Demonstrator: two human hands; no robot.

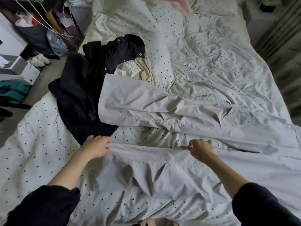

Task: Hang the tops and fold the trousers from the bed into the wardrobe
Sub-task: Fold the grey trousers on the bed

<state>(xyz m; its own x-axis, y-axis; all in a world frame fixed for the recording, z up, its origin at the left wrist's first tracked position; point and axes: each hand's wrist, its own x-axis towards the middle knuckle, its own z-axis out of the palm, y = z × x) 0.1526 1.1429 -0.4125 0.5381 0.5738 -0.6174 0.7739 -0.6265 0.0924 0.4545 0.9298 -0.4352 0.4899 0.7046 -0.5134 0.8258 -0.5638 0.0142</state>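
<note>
The person's left hand (96, 148) and right hand (201, 150) are both pinching one leg edge of the big light grey cotton trousers (162, 108) lying on the dotted white bed cover (32, 154).

The grey trousers (171, 108) run off the right edge, waistband perhaps hidden.
</note>
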